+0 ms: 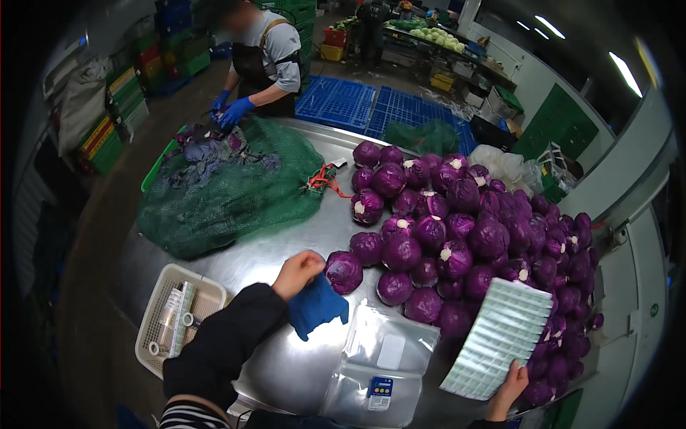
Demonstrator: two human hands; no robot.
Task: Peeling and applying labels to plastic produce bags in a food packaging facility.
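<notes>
Right hand fingers grip pale label sheet; left hand clutches blue cloth above clear bags.

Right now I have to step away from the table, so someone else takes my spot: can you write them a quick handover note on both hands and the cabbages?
Left hand: grips a blue cloth, knuckles against the nearest red cabbage.
Right hand: holds a sheet of labels by its lower edge, over the cabbage pile.
On the steel table: clear plastic bags in front, a white basket to the left, a green net sack beyond it, where a co-worker in blue gloves works.
Done: no cabbage bagged or visibly labelled.
Left: the whole pile.
</notes>
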